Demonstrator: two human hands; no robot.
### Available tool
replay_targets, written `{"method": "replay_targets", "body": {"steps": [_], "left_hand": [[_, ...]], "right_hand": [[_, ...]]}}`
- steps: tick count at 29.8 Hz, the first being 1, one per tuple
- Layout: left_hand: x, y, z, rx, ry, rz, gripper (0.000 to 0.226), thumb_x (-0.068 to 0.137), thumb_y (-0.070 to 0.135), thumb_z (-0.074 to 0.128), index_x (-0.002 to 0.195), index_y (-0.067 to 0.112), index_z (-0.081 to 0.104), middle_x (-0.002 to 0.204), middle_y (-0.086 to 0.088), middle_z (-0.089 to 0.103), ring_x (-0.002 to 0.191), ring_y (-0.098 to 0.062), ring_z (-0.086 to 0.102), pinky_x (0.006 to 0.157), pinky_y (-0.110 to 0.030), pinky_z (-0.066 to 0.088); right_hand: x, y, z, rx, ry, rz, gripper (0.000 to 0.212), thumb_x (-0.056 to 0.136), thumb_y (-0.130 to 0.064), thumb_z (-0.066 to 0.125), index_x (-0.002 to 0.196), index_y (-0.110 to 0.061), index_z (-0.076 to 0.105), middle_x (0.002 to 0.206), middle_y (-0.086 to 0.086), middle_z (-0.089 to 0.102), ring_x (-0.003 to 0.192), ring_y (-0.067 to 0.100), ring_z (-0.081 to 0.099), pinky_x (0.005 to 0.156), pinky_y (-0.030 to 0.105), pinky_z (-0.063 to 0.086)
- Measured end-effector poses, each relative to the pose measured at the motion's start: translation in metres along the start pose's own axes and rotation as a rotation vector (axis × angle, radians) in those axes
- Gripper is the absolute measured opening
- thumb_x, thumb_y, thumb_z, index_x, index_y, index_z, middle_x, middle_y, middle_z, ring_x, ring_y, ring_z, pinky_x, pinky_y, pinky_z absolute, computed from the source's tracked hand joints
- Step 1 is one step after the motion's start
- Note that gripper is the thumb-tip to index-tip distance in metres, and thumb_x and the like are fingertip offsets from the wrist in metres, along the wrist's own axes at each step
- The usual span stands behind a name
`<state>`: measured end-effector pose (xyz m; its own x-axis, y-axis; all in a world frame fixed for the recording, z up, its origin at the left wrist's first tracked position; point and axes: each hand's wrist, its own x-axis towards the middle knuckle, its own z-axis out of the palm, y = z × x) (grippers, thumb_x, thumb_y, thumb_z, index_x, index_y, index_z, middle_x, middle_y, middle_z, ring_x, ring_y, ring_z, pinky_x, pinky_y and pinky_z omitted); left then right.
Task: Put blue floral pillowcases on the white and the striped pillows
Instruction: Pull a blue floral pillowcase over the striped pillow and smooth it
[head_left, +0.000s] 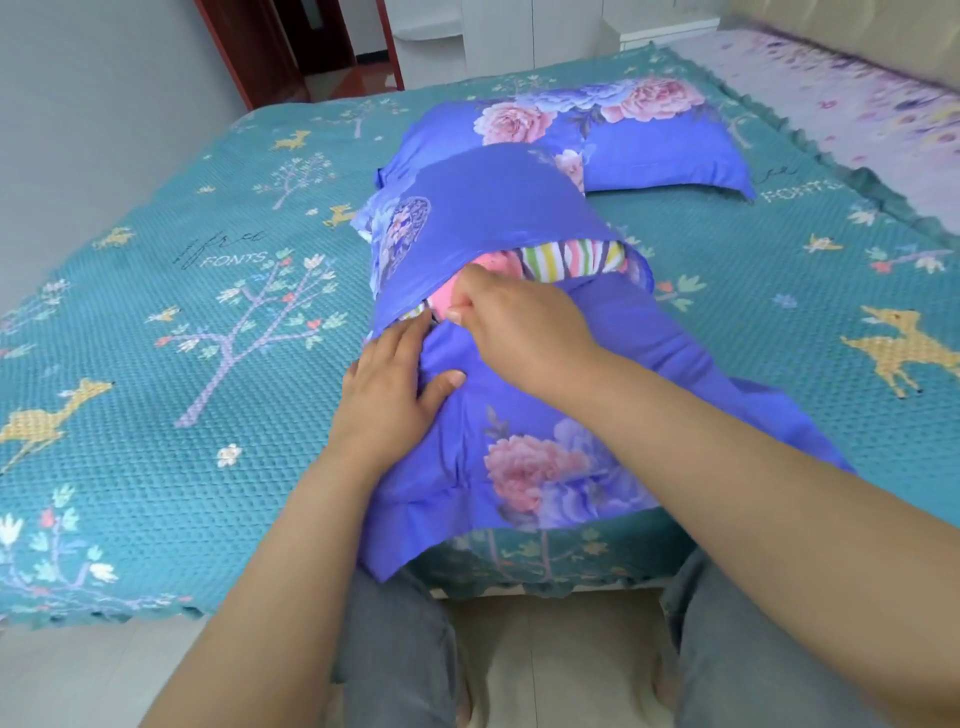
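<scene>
A teal bedspread (156, 332) covers the bed; two blue floral pillows (649, 150) (519, 415) lie on it.

A bed (182, 322) under a teal deer-and-tree coverlet fills the room. Beyond it stand a red door frame (228, 52), grey wall (93, 104) and white cabinets (519, 31); pale floor tiles (78, 675) lie below.

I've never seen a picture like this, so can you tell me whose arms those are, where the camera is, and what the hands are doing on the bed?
The camera sits on a person's head and looks down, so the arms are that person's own. On the bed's green bedspread lie two pillows. The far pillow is already inside its blue flowered case. The striped pillow still peeks out of the near pillowcase. The left hand rests flat on the blue cloth. The right hand pinches at the case's opening, though exactly what it grips is hard to see.
</scene>
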<state>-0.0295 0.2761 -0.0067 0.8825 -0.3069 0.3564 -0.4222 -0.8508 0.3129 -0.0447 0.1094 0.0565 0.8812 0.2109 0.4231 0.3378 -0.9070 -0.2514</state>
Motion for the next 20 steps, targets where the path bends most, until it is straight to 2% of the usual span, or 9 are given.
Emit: {"method": "replay_targets", "body": {"steps": [2,4,7,11,14,16,18,19,20], "left_hand": [[0.016,-0.004,-0.006,-0.059,-0.01,0.116,0.067,0.082,0.064,0.034,0.13,0.021,0.053,0.122,-0.003,0.052,0.115,-0.027,0.048,0.102,-0.039,0.036],[0.031,0.003,-0.009,-0.042,-0.049,0.207,0.062,0.081,0.065,0.037,0.123,0.024,0.058,0.112,0.001,0.052,0.106,-0.024,0.049,0.098,-0.036,0.037],[0.051,0.022,-0.01,0.019,-0.157,0.279,0.065,0.072,0.073,0.045,0.116,0.027,0.056,0.114,0.003,0.051,0.105,-0.02,0.046,0.094,-0.035,0.038],[0.075,0.041,-0.012,0.011,-0.418,0.242,0.054,0.067,0.062,0.07,0.096,0.021,0.051,0.098,0.004,0.053,0.091,-0.017,0.05,0.078,-0.031,0.041],[0.091,0.045,-0.022,0.051,-0.603,0.158,0.049,0.074,0.061,0.065,0.097,0.021,0.051,0.097,0.003,0.058,0.09,-0.02,0.057,0.081,-0.036,0.047],[0.097,0.049,-0.03,0.144,-0.643,0.171,0.043,0.077,0.057,0.066,0.095,0.021,0.05,0.097,0.001,0.059,0.094,-0.024,0.058,0.08,-0.034,0.046],[0.101,0.053,-0.031,0.384,-0.515,0.222,0.037,0.079,0.053,0.065,0.094,0.022,0.052,0.102,-0.003,0.062,0.101,-0.027,0.058,0.08,-0.033,0.041],[0.103,0.051,-0.029,0.496,-0.386,0.254,0.033,0.083,0.05,0.061,0.098,0.021,0.055,0.106,-0.004,0.063,0.103,-0.027,0.059,0.082,-0.034,0.04],[0.105,0.049,-0.026,0.556,-0.234,0.278,0.03,0.086,0.045,0.057,0.1,0.019,0.057,0.107,-0.005,0.063,0.102,-0.028,0.059,0.083,-0.035,0.04]], "right_hand": [[0.006,0.026,-0.006,0.047,-0.107,0.052,0.042,0.087,-0.049,0.056,0.118,-0.02,0.051,0.12,0.005,0.05,0.115,0.026,0.048,0.088,0.036,0.039],[0.008,0.057,-0.022,0.006,-0.317,0.13,0.064,0.074,-0.06,0.065,0.125,-0.025,0.048,0.124,0.004,0.046,0.119,0.025,0.043,0.1,0.037,0.037],[0.01,0.093,-0.04,-0.033,-0.596,0.193,0.066,0.068,-0.057,0.072,0.122,-0.026,0.049,0.12,0.004,0.046,0.115,0.024,0.045,0.101,0.035,0.038],[0.017,0.105,-0.039,-0.098,-0.778,0.206,0.057,0.063,-0.055,0.078,0.105,-0.036,0.044,0.111,0.0,0.041,0.106,0.022,0.047,0.097,0.039,0.041],[0.023,0.102,-0.033,-0.067,-0.77,0.154,0.047,0.066,-0.05,0.078,0.097,-0.029,0.049,0.102,0.0,0.046,0.096,0.021,0.049,0.087,0.034,0.044],[0.025,0.097,-0.028,-0.078,-0.669,0.104,0.032,0.075,-0.039,0.075,0.079,-0.023,0.048,0.087,0.0,0.049,0.086,0.023,0.05,0.069,0.031,0.04],[0.025,0.093,-0.017,-0.151,-0.418,0.067,0.015,0.086,-0.027,0.063,0.081,-0.018,0.053,0.093,0.008,0.059,0.089,0.03,0.055,0.066,0.032,0.036],[0.025,0.091,-0.011,-0.18,-0.284,0.062,0.008,0.089,-0.022,0.056,0.094,-0.015,0.057,0.101,0.013,0.062,0.094,0.033,0.058,0.068,0.034,0.038],[0.026,0.089,-0.007,-0.193,-0.179,0.084,0.017,0.091,-0.018,0.052,0.106,-0.012,0.056,0.105,0.017,0.062,0.095,0.036,0.059,0.069,0.037,0.04]]}}
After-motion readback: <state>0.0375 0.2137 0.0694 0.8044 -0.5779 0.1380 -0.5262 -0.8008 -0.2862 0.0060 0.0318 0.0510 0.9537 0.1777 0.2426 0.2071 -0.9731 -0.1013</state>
